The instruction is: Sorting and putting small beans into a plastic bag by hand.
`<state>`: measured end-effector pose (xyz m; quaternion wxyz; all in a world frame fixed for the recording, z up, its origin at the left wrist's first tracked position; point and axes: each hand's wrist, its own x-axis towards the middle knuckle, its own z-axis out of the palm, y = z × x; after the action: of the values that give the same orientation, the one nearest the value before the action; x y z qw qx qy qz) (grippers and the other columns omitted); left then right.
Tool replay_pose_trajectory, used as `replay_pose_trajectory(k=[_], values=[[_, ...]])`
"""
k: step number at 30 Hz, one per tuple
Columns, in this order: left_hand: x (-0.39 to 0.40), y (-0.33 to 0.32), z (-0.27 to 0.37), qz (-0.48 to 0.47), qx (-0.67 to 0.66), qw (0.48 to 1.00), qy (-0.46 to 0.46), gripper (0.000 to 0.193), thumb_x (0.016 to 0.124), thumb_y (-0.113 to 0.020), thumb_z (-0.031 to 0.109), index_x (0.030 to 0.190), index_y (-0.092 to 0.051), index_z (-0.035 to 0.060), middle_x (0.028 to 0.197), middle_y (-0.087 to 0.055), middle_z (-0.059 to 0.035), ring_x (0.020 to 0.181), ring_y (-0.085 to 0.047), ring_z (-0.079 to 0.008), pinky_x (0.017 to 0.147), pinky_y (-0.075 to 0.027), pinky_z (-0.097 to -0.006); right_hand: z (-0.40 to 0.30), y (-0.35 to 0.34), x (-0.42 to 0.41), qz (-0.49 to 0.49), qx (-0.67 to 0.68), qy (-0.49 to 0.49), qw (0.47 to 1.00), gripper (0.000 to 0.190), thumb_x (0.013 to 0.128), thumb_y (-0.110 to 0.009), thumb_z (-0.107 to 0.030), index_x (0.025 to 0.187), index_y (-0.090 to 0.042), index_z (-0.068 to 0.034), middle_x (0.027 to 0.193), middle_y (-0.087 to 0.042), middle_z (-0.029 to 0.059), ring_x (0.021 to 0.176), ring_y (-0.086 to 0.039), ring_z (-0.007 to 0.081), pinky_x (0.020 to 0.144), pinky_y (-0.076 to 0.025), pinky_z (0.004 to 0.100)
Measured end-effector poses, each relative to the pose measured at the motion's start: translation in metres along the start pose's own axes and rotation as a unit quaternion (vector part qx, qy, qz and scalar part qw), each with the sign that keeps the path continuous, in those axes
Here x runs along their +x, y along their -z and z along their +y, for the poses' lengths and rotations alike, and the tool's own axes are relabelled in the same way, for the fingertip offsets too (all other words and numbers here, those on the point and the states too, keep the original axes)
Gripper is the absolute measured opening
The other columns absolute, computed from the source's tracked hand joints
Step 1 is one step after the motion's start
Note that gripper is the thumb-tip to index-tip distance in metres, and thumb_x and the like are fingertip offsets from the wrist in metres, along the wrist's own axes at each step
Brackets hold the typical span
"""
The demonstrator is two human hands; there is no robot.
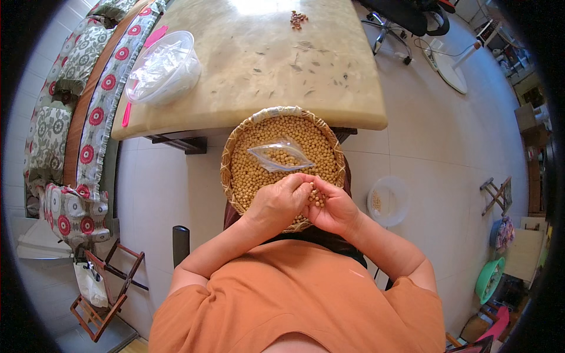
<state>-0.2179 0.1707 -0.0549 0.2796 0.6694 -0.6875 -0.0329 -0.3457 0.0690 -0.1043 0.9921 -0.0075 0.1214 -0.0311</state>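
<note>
A round woven basket (227, 176) filled with dried soybeans (247, 183) rests at my lap, its far rim by the table edge. On the beans lies a clear zip bag (282, 154), its mouth gaping, with soybeans showing through it. My right hand (335, 209) is cupped over the basket's near right side and holds a small heap of soybeans (317, 197). Against it, my left hand (278, 198) is curled with its fingertips at the right hand's fingers and those beans. Whether the left fingers pinch a bean is hidden.
On the table (238, 88) stand a plastic tub (185, 79) with clear bags, a pink-handled tool (126, 114), scattered dark flecks and a reddish-brown pile (298, 20). A clear bowl (388, 200) with some beans sits on the floor at right. A folding stool (496, 194) stands farther right.
</note>
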Motion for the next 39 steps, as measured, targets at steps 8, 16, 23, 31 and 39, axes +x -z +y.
replay_pose_trajectory(k=[8, 16, 23, 31, 39], values=[[-0.002, 0.006, 0.0, -0.023, 0.045, 0.999, -0.009, 0.012, 0.076, -0.06, 0.009, 0.088, -0.06, 0.0069, 0.093, -0.062, -0.0078, 0.075, -0.065, -0.0228, 0.059, -0.054, -0.0325, 0.0, -0.001, -0.001, 0.014, -0.01, 0.0, 1.0, 0.034, 0.101, -0.033, -0.026, 0.118, -0.051, -0.003, 0.115, -0.057, 0.0103, 0.107, -0.055, 0.0213, 0.096, -0.044, 0.0395], [0.011, 0.01, -0.043, 0.117, -0.043, 0.992, 0.021, 0.012, 0.075, -0.066, 0.003, 0.086, -0.062, 0.0054, 0.081, -0.061, -0.0102, 0.069, -0.063, -0.0261, 0.057, -0.052, -0.0344, -0.002, -0.018, -0.003, 0.052, -0.048, 0.002, 0.998, 0.032, 0.099, -0.037, -0.024, 0.114, -0.053, -0.001, 0.119, -0.055, 0.0135, 0.116, -0.051, 0.0258, 0.101, -0.041, 0.0391], [0.004, 0.015, -0.043, 0.135, -0.038, 0.989, 0.045, 0.013, 0.074, -0.069, 0.006, 0.085, -0.063, 0.0054, 0.084, -0.062, -0.0102, 0.07, -0.063, -0.0259, 0.059, -0.052, -0.0339, -0.004, -0.015, -0.003, 0.053, -0.034, 0.002, 0.998, 0.031, 0.099, -0.037, -0.022, 0.114, -0.053, -0.001, 0.12, -0.055, 0.0145, 0.12, -0.048, 0.0268, 0.101, -0.041, 0.0392], [0.002, -0.006, -0.004, 0.047, -0.067, 0.996, 0.018, 0.015, 0.074, -0.068, 0.01, 0.088, -0.063, 0.007, 0.089, -0.063, -0.0077, 0.072, -0.064, -0.0233, 0.06, -0.054, -0.0327, -0.002, -0.003, 0.001, -0.014, 0.006, 0.007, 1.0, 0.034, 0.099, -0.036, -0.021, 0.12, -0.051, 0.0, 0.115, -0.056, 0.0099, 0.107, -0.054, 0.0197, 0.097, -0.043, 0.0355], [-0.001, -0.004, -0.006, 0.003, -0.043, 0.999, 0.023, 0.013, 0.077, -0.06, 0.009, 0.088, -0.059, 0.0051, 0.091, -0.061, -0.0099, 0.073, -0.064, -0.0262, 0.058, -0.054, -0.0334, 0.0, -0.003, 0.002, 0.01, -0.027, 0.01, 1.0, 0.034, 0.099, -0.037, -0.021, 0.121, -0.051, 0.0, 0.115, -0.056, 0.0088, 0.107, -0.053, 0.0191, 0.097, -0.043, 0.0355]])
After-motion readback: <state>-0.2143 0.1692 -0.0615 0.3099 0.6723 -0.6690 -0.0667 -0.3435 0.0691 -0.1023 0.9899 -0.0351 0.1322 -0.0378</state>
